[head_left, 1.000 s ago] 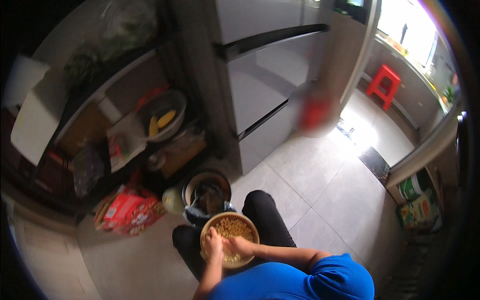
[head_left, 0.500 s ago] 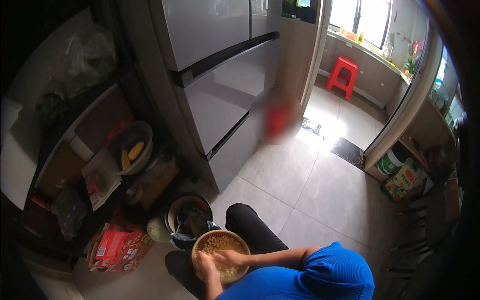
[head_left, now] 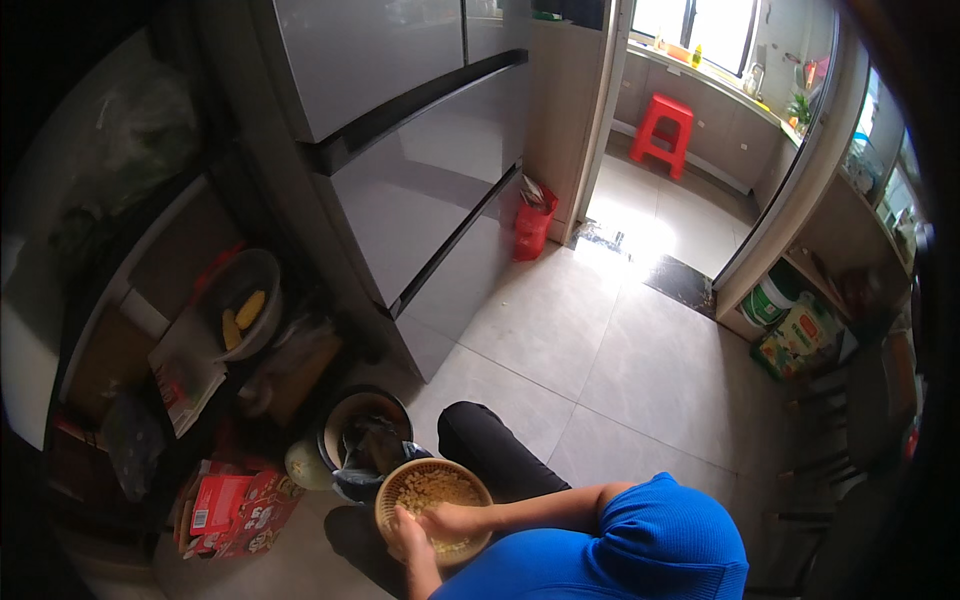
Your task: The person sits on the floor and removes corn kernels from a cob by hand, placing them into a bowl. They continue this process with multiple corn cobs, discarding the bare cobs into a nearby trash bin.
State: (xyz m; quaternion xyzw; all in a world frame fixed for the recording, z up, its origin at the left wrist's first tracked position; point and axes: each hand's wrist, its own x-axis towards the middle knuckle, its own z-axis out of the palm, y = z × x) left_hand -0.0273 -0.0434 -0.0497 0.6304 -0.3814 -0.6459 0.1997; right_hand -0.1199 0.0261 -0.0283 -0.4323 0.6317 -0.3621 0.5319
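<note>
A round tan woven basket (head_left: 483,492) rests on my lap, with loose yellow corn kernels (head_left: 435,487) spread inside. Over its near left side my left hand (head_left: 408,540) is closed around a corn cob, which is mostly covered by my fingers. My right hand (head_left: 452,521) presses against the same cob from the right, its fingers closed. Both hands meet just above the kernels. Two yellow corn cobs (head_left: 245,312) lie in a grey bowl (head_left: 268,277) on the shelf to the left.
A lined bin (head_left: 400,398) stands beyond the basket, beside a pale green round melon or gourd (head_left: 306,466). Left of these sits a red carton (head_left: 235,510). A grey refrigerator (head_left: 400,190) rises ahead, with a red bag (head_left: 535,220) by it. A red stool (head_left: 664,135) stands through the doorway.
The view has turned slightly, so the surroundings sit farther left in the picture. My hands stay together over the basket, with only a slight shift of the fingers.
</note>
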